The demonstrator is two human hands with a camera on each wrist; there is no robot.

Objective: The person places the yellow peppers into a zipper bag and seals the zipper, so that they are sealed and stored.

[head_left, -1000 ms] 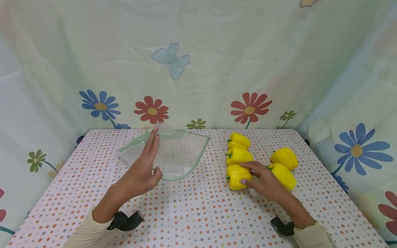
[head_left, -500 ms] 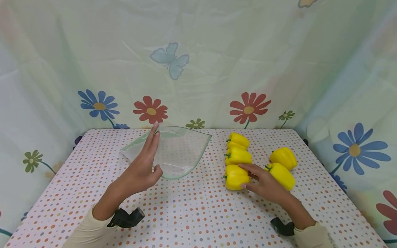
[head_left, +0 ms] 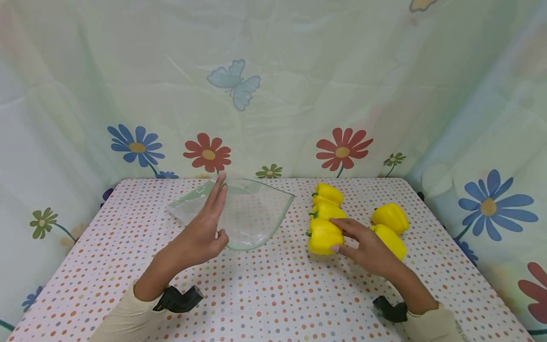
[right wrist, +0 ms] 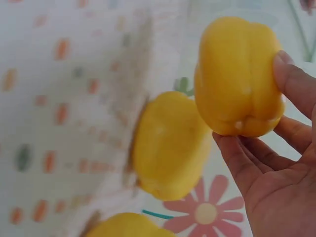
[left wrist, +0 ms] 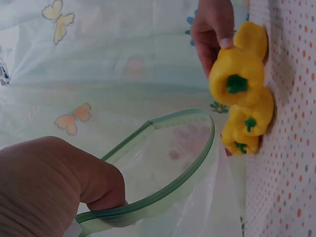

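Note:
My right hand (head_left: 371, 249) grips a yellow bell pepper (head_left: 324, 238) between thumb and fingertips. In the right wrist view this pepper (right wrist: 239, 74) is raised above the tabletop, thumb on one side and fingers under its end. A clear zip bag (head_left: 256, 213) with a green edge is on the left side. The left hand (head_left: 197, 237) holds it by the rim, its long fingers reaching along the far side. From the left wrist, the bag's green zip rim (left wrist: 183, 178) forms a wide loop with its mouth spread; part of the bag is hidden behind the hand.
Two more yellow bell peppers, one at the back (head_left: 329, 194) and one nearer (head_left: 326, 210), line up behind the held one. To the right lie another pair, a far pepper (head_left: 391, 218) and a near pepper (head_left: 392, 241). A flowered curtain (head_left: 273, 95) hangs around the dotted table (head_left: 273, 294).
The right hand has lifted the nearest bell pepper off the table, and it now overlaps the one behind it. The left hand and bag have shifted slightly right.

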